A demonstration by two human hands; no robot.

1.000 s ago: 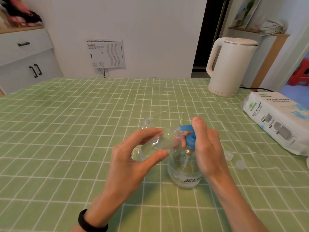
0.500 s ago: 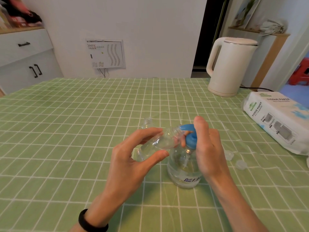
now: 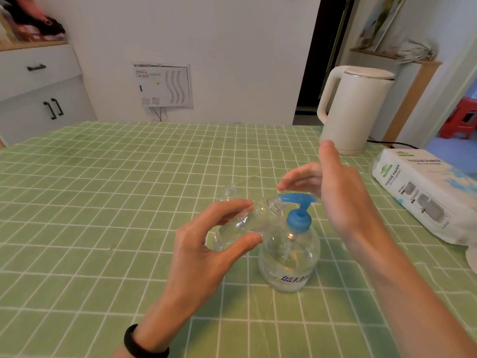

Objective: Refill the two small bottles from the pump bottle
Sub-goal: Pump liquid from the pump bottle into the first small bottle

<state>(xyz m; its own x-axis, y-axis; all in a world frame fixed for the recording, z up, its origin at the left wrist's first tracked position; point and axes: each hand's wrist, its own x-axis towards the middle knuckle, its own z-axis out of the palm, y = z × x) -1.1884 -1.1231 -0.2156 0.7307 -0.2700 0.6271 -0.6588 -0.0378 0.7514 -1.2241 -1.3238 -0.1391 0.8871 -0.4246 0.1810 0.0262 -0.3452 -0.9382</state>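
Thin, likely squashy plastic: my left hand [image 3: 204, 257] pinches the small bottle [image 3: 247, 218] mid-body beside the pump bottle [image 3: 289, 259]; right hand [image 3: 343, 197] spread above.

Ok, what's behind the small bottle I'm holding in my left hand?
Another small clear bottle stands upright just behind the held bottle, with no cap on. Only its neck and shoulder show; the left hand and the held bottle cover its lower body.
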